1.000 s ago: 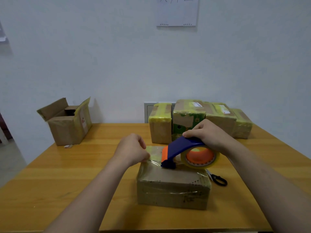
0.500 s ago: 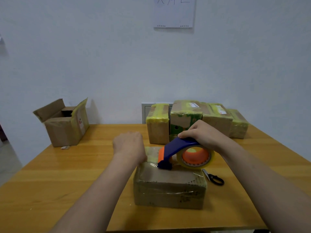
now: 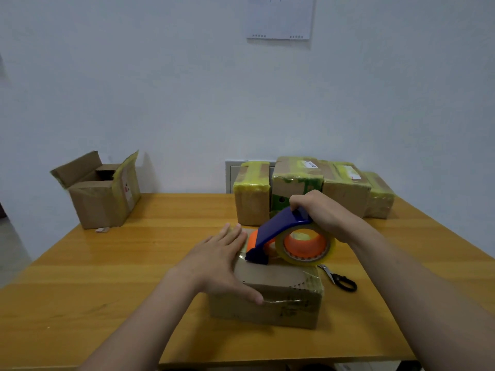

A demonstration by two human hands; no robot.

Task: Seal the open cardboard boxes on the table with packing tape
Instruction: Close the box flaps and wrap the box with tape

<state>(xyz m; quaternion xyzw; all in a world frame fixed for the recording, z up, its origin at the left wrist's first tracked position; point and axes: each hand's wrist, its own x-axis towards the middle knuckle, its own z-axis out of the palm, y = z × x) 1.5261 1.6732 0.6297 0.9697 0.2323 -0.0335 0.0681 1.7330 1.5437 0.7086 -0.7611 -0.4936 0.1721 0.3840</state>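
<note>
A small closed cardboard box [image 3: 278, 303] lies in the middle of the wooden table [image 3: 107, 277], with clear tape across its top. My left hand [image 3: 222, 261] lies flat on the box's left top, fingers straight, thumb over the front edge. My right hand [image 3: 321, 212] grips the blue handle of a tape dispenser [image 3: 284, 239] with an orange hub and a clear tape roll. The dispenser's nose rests on the box top right beside my left fingers.
An open cardboard box [image 3: 101, 191] stands at the table's far left corner. Several taped boxes [image 3: 308, 188] stand in a row along the back wall. Black scissors [image 3: 340, 279] lie right of the box I am holding. A paper sheet [image 3: 280, 17] hangs on the wall.
My left hand has opened from a curled pinch at the tape's end to lie flat on the box top. The dispenser has stayed on the box top.
</note>
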